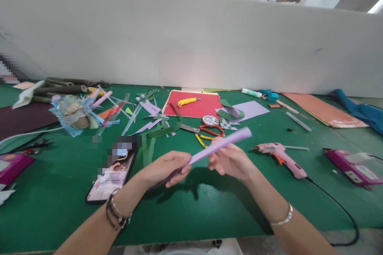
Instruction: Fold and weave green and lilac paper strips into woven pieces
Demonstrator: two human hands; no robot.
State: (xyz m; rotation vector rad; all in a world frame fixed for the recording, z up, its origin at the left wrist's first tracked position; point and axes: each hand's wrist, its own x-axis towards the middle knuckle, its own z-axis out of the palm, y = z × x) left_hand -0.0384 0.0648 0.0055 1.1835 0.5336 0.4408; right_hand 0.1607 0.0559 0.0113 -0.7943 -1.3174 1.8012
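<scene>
A long, narrow piece of light purple paper (pixel 223 144), folded or rolled lengthwise, slants up to the right above the green table. My left hand (pixel 167 166) is closed on its lower end, thumb on top; a shaded part of the paper shows under the palm. Farther up, my right hand (pixel 231 161) has its fingers curled loosely around the paper, partly hidden behind it. Just beyond lie scissors with red handles (pixel 212 129) and a yellow-handled tool (pixel 202 140), partly covered by my right hand. A phone (pixel 112 175) rests left of my left hand.
A pink glue gun (pixel 283 155) with a black cord lies at right. Red paper (pixel 197 107) bears a yellow utility knife (pixel 188 101). Green strips (pixel 161 130), purple paper (pixel 253 110) and a glue stick (pixel 251 93) are farther back. A white partition (pixel 179 40) borders the table (pixel 191 223).
</scene>
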